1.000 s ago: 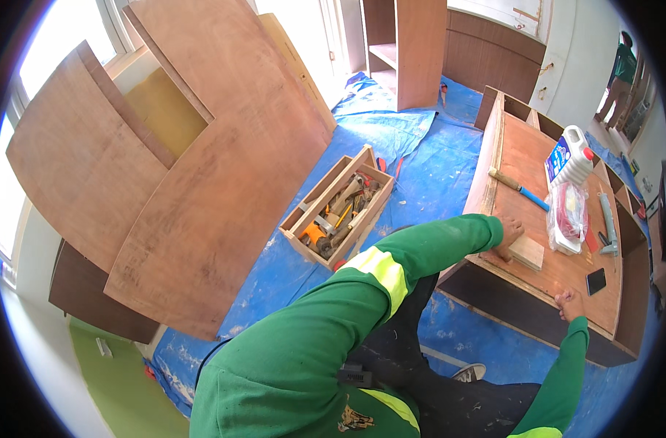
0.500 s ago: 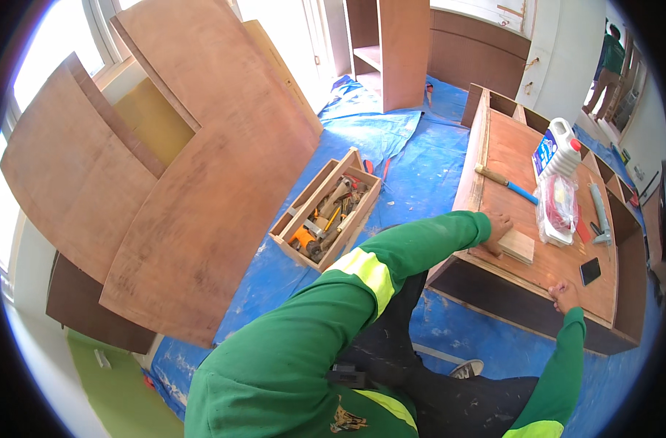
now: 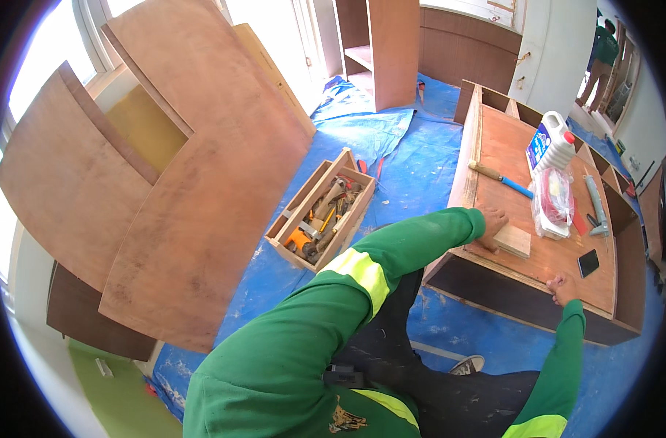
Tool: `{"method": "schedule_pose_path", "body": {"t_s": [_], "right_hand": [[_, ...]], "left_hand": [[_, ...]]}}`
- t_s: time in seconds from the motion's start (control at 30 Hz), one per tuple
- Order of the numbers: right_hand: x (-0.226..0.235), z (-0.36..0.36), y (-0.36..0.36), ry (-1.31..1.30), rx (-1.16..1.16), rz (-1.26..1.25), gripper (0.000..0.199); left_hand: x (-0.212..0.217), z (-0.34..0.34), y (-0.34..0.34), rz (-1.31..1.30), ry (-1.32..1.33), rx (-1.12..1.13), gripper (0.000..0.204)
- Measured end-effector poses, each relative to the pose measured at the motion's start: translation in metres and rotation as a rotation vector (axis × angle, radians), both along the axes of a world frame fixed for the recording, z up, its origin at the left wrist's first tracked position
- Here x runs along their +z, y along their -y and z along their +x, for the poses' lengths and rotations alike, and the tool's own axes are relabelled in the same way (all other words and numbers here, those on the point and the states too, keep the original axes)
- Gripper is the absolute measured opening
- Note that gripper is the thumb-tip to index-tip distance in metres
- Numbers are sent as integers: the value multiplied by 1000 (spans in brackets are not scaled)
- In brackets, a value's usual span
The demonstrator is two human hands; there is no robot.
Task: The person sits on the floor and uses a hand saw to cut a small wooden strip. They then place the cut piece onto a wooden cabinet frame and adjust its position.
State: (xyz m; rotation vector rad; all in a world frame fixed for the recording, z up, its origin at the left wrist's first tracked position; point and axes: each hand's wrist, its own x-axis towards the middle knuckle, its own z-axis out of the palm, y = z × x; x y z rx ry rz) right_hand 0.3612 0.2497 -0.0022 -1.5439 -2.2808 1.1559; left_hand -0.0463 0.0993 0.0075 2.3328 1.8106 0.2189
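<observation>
Right of centre, my left hand (image 3: 491, 220) lies flat beside the small wood block (image 3: 513, 240), its fingers spread, while my right hand (image 3: 563, 289) curls over the cabinet panel (image 3: 509, 150) edge, seemingly steadying it.

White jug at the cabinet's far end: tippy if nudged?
Probably somewhat: the white jug stands upright, taller than wide, close to the wooden cabinet panel's far end. Its moulded handle should ease lifting. How full it is cannot be seen, so its weight is unclear.

Blue tarpaulin (image 3: 413, 168) covers the floor, curved plywood panels (image 3: 165, 168) lean by a bright window (image 3: 26, 66), and brown cabinets (image 3: 380, 47) line the far wall.
</observation>
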Motion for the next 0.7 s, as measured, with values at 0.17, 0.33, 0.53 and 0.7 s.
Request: {"method": "schedule_pose_path", "body": {"t_s": [0.17,0.33,0.53,0.7], "right_hand": [[-2,-1,0,-14,14,14,29],[-6,1,-5,-2,-3,9,28],[-5,4,-6,-22,23,-5,28],[-5,5,-3,-7,-2,19,29]], "left_hand": [[-2,0,-2,10,-35,13,99],[-5,-3,-1,33,2,-6,100],[-3,-1,-1,12,18,-3,102],[-3,1,-4,19,10,-2,105]]}}
